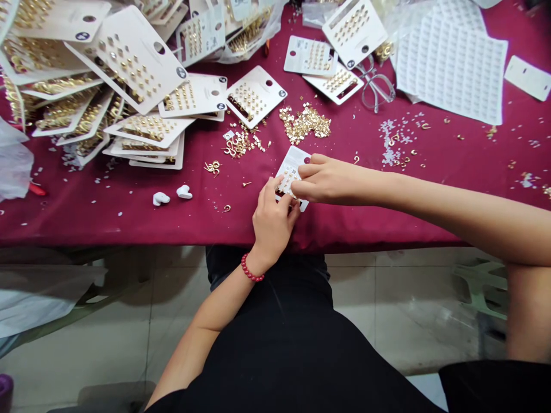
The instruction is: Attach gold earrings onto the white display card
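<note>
A white earring card (293, 159) with small gold earrings on it lies on the dark red cloth in front of me. My left hand (273, 221), a red bead bracelet (252, 268) on its wrist, grips the card's lower left edge with bent fingers. Over the card's right side is my right hand (321, 179), its fingers curled in a pinch on the card's face. Whatever sits between those fingertips is too small and covered to make out. Just above the card spreads a pile of small gold pieces (305, 123); gold hooks (236, 144) lie left of it.
Stacked earring cards (129, 60) fill the back left. More cards (355, 31), glasses (376, 86) and a printed label sheet (450, 69) lie at the back right. Two white earbuds (160, 198) rest left of my hands. Tiny clear bits (390, 143) are scattered right.
</note>
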{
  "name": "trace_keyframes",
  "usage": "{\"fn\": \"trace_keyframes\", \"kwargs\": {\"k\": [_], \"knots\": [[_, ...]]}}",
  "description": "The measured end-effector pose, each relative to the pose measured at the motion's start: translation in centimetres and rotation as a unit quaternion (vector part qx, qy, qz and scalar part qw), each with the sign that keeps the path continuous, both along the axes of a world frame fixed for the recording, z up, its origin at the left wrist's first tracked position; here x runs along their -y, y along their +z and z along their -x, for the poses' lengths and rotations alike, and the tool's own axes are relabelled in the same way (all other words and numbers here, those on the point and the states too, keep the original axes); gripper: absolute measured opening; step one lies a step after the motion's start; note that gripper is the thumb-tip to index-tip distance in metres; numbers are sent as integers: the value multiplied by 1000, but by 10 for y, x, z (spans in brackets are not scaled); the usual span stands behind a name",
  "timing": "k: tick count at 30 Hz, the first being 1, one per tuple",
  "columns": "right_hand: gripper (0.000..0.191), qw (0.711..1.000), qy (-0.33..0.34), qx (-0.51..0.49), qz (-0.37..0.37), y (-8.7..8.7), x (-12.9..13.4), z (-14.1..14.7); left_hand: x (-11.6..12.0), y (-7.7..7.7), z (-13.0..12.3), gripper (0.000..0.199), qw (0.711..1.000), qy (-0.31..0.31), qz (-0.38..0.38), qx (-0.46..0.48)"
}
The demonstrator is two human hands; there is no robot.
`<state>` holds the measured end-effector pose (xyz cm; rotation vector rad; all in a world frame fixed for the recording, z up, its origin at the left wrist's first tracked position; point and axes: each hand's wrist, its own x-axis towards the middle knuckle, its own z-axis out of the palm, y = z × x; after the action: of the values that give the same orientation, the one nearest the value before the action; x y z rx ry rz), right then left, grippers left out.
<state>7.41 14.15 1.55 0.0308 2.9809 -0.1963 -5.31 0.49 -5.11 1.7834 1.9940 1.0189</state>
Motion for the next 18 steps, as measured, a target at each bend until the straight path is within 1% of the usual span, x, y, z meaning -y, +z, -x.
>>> {"fn": "trace_keyframes", "kwargs": {"k": [2,3,4,5,6,8,9,10,12,14,15,17,18], "knots": [[30,997,-51,-55,22,9,-1,-9,0,1,0,5,1000,1,-4,-3],[32,991,-90,-98,34,13,-3,-15,0,1,0,7,1000,2,-9,-7],[36,978,-136,-150,45,17,-6,-22,0,1,0,8,1000,2,-14,-10],[40,959,-186,-209,48,19,-10,-31,0,1,0,8,1000,2,-19,-12],[45,932,-239,-267,45,19,-16,-40,0,1,0,8,1000,1,-23,-13],[51,869,-333,-365,16,12,-30,-61,0,1,0,7,1000,2,-26,-10],[52,841,-382,-382,0,5,-38,-72,0,0,0,7,1000,3,-27,-7],[53,823,-417,-385,-11,-3,-45,-82,0,0,0,8,1000,5,-26,-3],[57,816,-468,-340,-8,-21,-55,-100,-1,0,-1,8,1000,9,-25,3],[64,823,-489,-288,9,-37,-58,-110,-1,0,-1,9,1000,10,-25,3],[63,824,-495,-275,15,-42,-56,-112,-1,1,-1,8,1000,11,-25,0],[54,821,-501,-271,38,-47,-48,-112,-1,1,-1,8,1000,11,-28,-5],[44,817,-505,-274,57,-47,-44,-111,-1,1,-1,8,999,10,-29,-7]]}}
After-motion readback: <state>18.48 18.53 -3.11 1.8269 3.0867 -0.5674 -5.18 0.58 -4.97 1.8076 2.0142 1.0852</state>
